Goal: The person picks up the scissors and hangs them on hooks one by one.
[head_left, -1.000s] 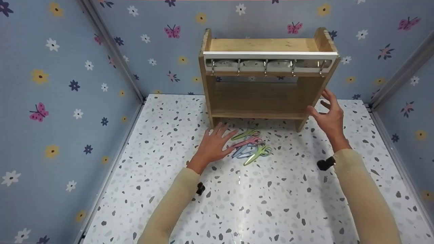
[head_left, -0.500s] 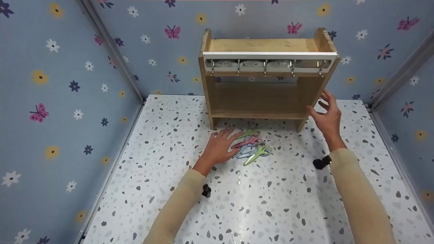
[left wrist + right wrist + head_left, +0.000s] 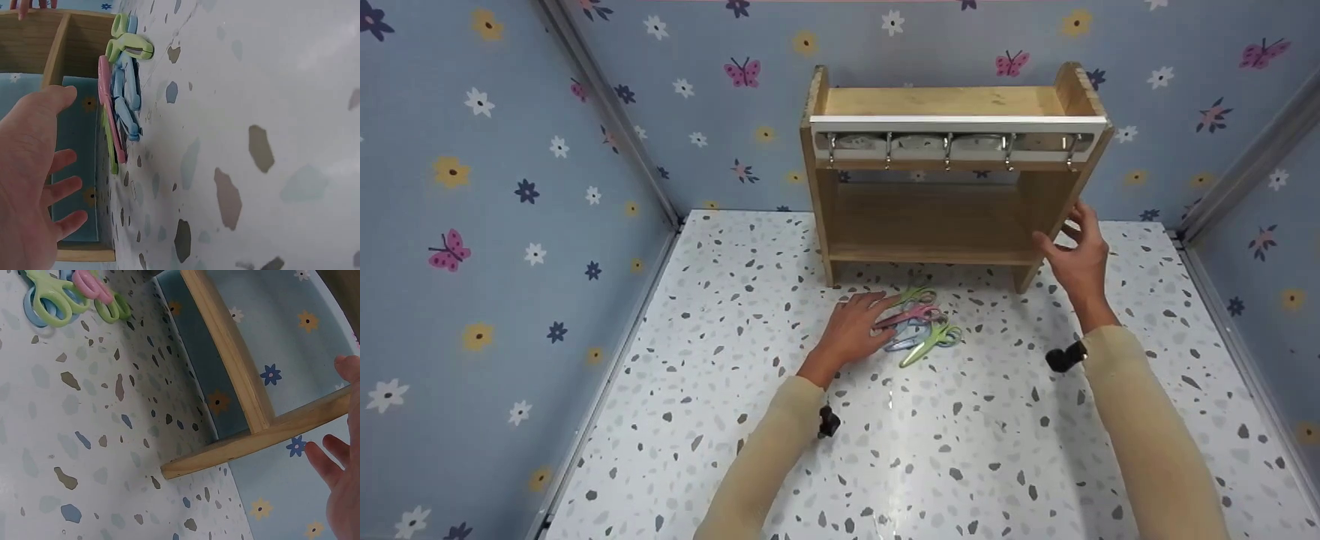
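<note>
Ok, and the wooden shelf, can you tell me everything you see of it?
The wooden shelf looks like pale brown wood: two side panels, an upper and a lower board, and a white-edged front strip with five bare silvery hooks. It stands upright on the speckled table. The right hand straddles its right panel's edge; whether they touch is unclear.

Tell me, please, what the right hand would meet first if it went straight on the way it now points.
Most likely the side panel, whose edge lies ahead of the right hand, between thumb and fingers; whether they touch is unclear.
</note>
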Demonstrator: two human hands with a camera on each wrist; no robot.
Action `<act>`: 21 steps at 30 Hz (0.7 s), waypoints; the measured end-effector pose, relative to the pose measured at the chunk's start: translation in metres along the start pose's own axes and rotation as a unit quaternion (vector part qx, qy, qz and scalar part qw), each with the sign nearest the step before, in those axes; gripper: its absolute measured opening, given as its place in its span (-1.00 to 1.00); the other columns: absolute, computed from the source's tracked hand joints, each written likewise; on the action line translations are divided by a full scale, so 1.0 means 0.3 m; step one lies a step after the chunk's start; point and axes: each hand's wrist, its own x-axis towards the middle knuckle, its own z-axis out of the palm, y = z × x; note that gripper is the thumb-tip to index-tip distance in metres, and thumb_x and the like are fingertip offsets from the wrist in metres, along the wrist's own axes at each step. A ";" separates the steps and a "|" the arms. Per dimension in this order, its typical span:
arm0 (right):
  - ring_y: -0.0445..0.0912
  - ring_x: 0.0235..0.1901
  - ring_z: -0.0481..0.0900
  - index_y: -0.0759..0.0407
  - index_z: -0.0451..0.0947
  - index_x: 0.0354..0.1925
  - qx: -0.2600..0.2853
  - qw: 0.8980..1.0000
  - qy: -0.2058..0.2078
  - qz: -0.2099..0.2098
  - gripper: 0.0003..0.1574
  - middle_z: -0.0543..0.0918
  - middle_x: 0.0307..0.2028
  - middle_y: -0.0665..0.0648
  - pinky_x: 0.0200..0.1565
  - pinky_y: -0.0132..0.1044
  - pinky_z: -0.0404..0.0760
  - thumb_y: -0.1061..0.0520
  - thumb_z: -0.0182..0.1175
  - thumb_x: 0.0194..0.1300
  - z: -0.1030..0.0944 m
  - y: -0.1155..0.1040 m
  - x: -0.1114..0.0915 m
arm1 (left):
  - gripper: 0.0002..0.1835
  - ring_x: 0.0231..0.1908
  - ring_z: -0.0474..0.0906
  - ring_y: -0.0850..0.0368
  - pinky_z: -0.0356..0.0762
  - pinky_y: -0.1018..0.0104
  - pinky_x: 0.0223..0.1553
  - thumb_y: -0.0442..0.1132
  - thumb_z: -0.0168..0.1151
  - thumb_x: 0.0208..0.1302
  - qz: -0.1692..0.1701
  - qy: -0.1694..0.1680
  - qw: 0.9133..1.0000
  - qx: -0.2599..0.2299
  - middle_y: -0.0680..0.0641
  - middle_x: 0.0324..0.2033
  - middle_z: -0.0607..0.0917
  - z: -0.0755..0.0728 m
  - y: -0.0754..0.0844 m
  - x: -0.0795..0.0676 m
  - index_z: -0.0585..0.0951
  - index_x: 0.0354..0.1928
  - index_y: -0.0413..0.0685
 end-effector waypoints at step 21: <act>0.24 0.44 0.70 -0.28 0.25 0.74 -0.012 1.000 0.002 0.019 -0.04 0.59 0.57 0.22 0.51 0.21 0.64 0.10 0.41 0.57 0.021 0.002 0.002 | -0.37 0.47 0.62 -0.22 0.56 -0.24 0.50 -0.01 0.32 0.63 -0.019 -0.001 0.998 -0.063 -0.15 0.47 0.70 0.053 0.005 0.026 0.51 0.65 0.16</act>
